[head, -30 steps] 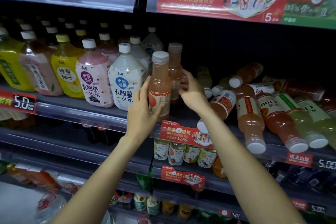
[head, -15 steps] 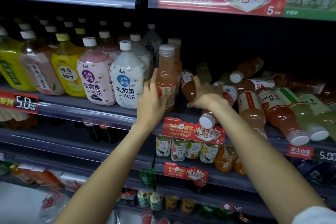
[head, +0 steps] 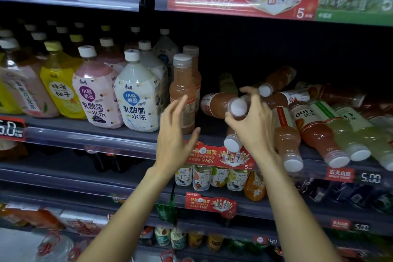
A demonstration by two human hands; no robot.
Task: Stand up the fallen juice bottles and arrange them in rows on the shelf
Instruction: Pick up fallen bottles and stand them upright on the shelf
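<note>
- Head view: a pink juice bottle [head: 219, 104] lies on its side above the shelf [head: 89, 134], white cap toward the camera, gripped at the neck by the right hand [head: 253, 125], whose fingers curl round it.
- Two orange-pink bottles stand upright just left of it, the front one [head: 182, 91] touching the one behind [head: 192, 66].
- The left hand [head: 175, 134] hovers in front of the upright pair with fingers relaxed and spread, holding nothing.
- To the right, a heap of fallen bottles [head: 319, 125] lies with caps toward the shelf edge, pink, red and pale green.
- Big milky bottles [head: 138, 95] stand in rows on the left.
- A red promotion tag [head: 219, 156] hangs on the shelf edge under the hands.
</note>
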